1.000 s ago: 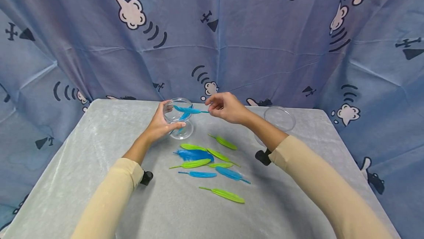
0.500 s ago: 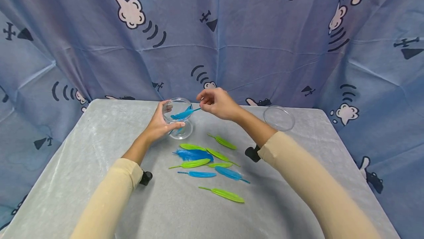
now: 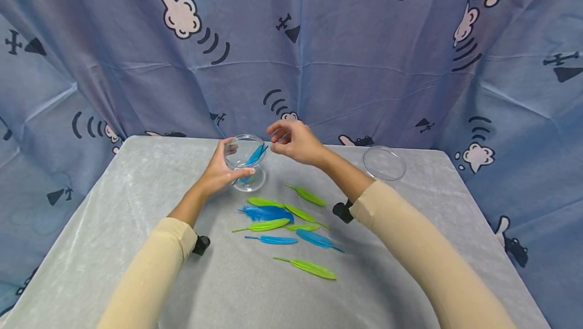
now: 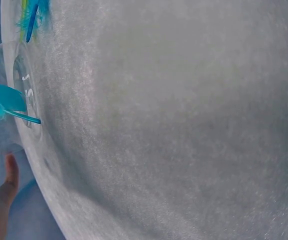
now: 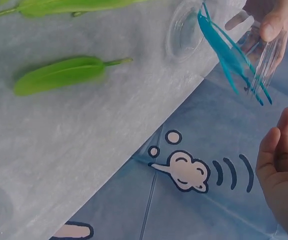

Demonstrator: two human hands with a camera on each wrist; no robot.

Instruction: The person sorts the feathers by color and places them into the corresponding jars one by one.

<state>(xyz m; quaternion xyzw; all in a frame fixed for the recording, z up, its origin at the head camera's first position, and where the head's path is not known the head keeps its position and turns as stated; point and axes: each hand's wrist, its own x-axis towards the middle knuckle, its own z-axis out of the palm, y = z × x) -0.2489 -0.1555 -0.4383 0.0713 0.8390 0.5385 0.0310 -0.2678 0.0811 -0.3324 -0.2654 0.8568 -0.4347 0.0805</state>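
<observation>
My left hand point(image 3: 223, 169) grips a clear jar point(image 3: 232, 161) near the back edge of the table, thumb on the near side and fingers round the far side. Several blue feathers point(image 3: 256, 154) stand inside it; in the right wrist view their quill tips poke past the rim. Just right of the mouth, my right hand point(image 3: 298, 141) hovers with loosely bent fingers and nothing between them. Nearer the front lie several green feathers point(image 3: 314, 269), along with blue feathers point(image 3: 278, 240) and a fluffy darker blue feather point(image 3: 266, 213).
A clear round lid point(image 3: 384, 163) lies at the back right, beyond my right forearm. Grey cloth covers the table point(image 3: 136, 268). A blue printed curtain point(image 3: 255, 40) hangs right behind the table's back edge.
My right hand has moved left to the jar and let go of a blue feather, which has dropped in with the others. The left hand and jar have stayed put.
</observation>
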